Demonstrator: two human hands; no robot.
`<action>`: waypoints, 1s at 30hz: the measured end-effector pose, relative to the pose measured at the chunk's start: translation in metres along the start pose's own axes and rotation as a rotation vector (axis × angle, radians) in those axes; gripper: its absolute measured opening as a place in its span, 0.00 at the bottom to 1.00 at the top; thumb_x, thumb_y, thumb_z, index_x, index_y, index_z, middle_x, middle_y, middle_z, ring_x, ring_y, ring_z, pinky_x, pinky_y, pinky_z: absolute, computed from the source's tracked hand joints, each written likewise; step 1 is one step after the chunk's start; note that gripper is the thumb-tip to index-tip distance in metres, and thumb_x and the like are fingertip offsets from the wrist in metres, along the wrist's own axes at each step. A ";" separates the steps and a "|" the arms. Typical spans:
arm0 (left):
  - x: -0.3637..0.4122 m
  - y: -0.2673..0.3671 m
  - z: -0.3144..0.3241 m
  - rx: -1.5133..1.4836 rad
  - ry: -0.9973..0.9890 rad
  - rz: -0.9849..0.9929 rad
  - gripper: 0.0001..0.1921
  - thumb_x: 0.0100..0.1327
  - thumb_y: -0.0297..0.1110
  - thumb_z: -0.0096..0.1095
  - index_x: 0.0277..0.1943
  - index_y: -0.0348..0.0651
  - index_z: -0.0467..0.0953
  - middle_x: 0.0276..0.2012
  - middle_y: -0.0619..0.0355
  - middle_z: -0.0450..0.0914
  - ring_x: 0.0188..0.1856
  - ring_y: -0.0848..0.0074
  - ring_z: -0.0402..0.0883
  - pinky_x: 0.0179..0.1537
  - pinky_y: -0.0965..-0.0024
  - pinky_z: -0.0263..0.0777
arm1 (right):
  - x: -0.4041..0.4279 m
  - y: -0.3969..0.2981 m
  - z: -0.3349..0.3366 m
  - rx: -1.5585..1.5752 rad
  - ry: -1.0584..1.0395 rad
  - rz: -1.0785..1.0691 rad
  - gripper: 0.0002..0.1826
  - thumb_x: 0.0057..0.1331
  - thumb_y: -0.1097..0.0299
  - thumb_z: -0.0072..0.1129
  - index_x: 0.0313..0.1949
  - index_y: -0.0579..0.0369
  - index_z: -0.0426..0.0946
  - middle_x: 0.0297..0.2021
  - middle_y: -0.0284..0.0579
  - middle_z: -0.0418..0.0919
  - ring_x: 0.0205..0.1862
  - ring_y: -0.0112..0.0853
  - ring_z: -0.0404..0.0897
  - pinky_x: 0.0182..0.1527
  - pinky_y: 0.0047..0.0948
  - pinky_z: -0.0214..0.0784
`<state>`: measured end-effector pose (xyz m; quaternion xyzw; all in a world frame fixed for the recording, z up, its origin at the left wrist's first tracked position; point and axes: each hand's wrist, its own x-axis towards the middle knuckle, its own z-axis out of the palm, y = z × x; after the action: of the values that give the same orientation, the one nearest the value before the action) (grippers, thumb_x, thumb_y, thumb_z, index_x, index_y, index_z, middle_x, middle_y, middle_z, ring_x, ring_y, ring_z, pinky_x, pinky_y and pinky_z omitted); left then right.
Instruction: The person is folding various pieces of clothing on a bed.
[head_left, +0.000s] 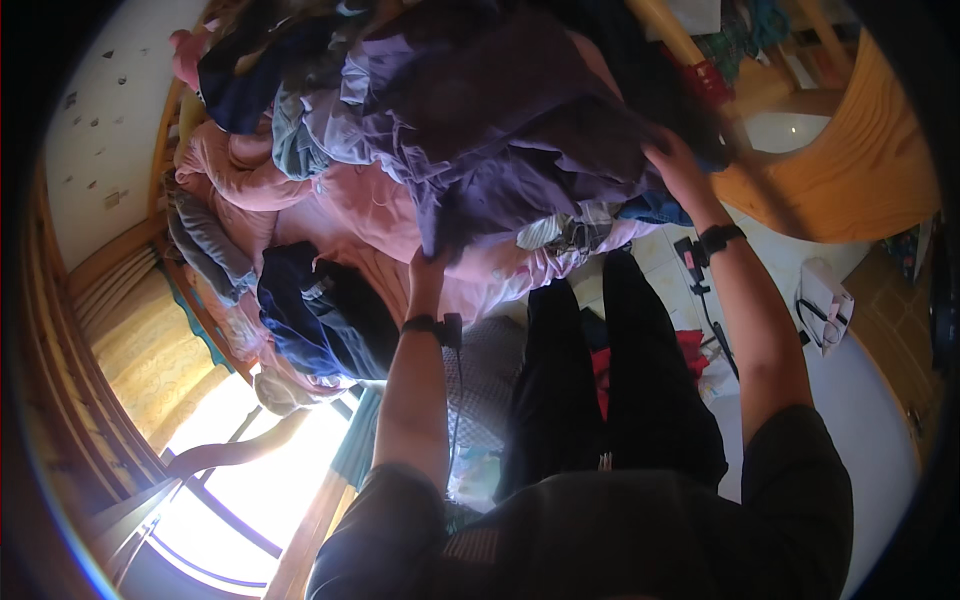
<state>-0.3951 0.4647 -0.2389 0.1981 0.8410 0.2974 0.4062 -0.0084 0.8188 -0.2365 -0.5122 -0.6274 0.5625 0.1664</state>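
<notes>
A dark purple garment (517, 120) is spread between both hands over a bed heaped with clothes. My left hand (427, 271) grips its lower left edge, the fingers partly hidden by the cloth. At the right edge of the same garment, my right hand (670, 159) has the fabric pinched. Beneath and beside it lie a pink quilt (360, 202), a grey-green garment (296, 142) and a checked cloth (592, 229). Dark blue trousers or a similar garment (322, 315) lie near my left forearm.
A curved wooden piece of furniture (847, 180) stands at the right. A white box with a black cable (825, 307) is at the far right. Red cloth (690, 352) lies on the floor around my legs. The wooden bed rail (112, 255) and a bright window (247, 465) are at the left.
</notes>
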 end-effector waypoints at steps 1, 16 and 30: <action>-0.010 0.003 0.001 -0.006 -0.001 0.010 0.23 0.66 0.34 0.69 0.59 0.29 0.78 0.43 0.60 0.85 0.43 0.76 0.83 0.46 0.69 0.76 | -0.004 0.004 -0.007 -0.005 0.008 -0.008 0.27 0.70 0.60 0.62 0.61 0.67 0.73 0.51 0.55 0.83 0.52 0.41 0.82 0.57 0.36 0.72; -0.166 0.056 -0.080 -0.168 -0.196 -0.198 0.14 0.76 0.28 0.54 0.56 0.28 0.80 0.42 0.53 0.87 0.46 0.71 0.87 0.49 0.69 0.80 | -0.108 -0.084 -0.092 0.177 -0.322 0.383 0.31 0.71 0.63 0.62 0.70 0.62 0.69 0.61 0.48 0.79 0.58 0.30 0.78 0.63 0.30 0.68; -0.157 0.085 -0.111 0.314 -0.026 0.368 0.15 0.75 0.28 0.57 0.60 0.32 0.76 0.51 0.41 0.84 0.52 0.55 0.85 0.54 0.61 0.79 | -0.102 -0.123 -0.104 0.336 -0.348 0.337 0.14 0.73 0.69 0.54 0.54 0.54 0.81 0.45 0.30 0.80 0.49 0.21 0.77 0.57 0.21 0.67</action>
<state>-0.3833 0.4003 -0.0391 0.4125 0.8213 0.2295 0.3205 0.0602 0.8098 -0.0588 -0.4702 -0.4508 0.7576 0.0430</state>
